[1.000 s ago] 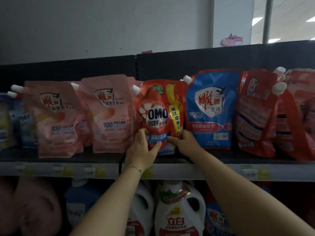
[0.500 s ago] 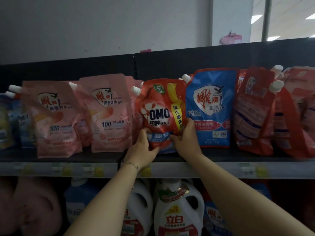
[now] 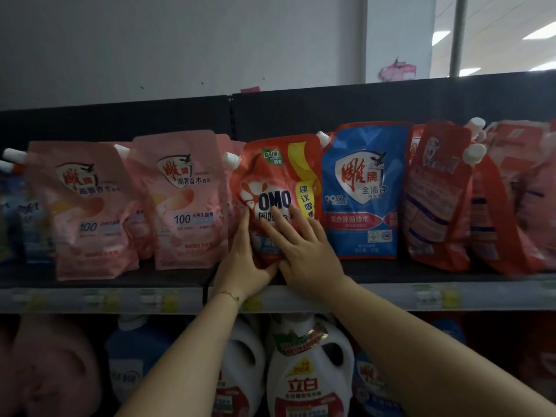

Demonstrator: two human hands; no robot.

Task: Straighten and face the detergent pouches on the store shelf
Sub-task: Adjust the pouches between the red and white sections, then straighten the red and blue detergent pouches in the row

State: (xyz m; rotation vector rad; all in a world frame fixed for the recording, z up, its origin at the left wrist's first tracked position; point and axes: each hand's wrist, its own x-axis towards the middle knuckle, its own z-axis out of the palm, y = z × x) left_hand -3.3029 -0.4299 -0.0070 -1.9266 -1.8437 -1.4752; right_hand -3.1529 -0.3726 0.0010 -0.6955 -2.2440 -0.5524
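Note:
A red OMO pouch (image 3: 272,173) stands mid-shelf, label forward, its white spout at the upper left, leaning slightly. My left hand (image 3: 242,260) holds its lower left edge, thumb wrapped under the bottom corner. My right hand (image 3: 304,248) lies flat on the lower front, fingers straight over the label. To its right a blue pouch (image 3: 361,191) stands upright and faces out. Two pink pouches (image 3: 186,200) (image 3: 87,212) stand to the left. On the right, red pouches (image 3: 436,200) lean with their backs showing.
The shelf's front rail (image 3: 451,293) carries price tags. A black back panel (image 3: 331,109) closes the shelf behind. Below stand white detergent bottles (image 3: 307,371) and a blue one (image 3: 132,350). More pouches crowd the far left edge (image 3: 18,212).
My right hand left the pouch's lower right edge and now lies flat on its front. My left hand slid up along the left edge. The pouch stands a little straighter.

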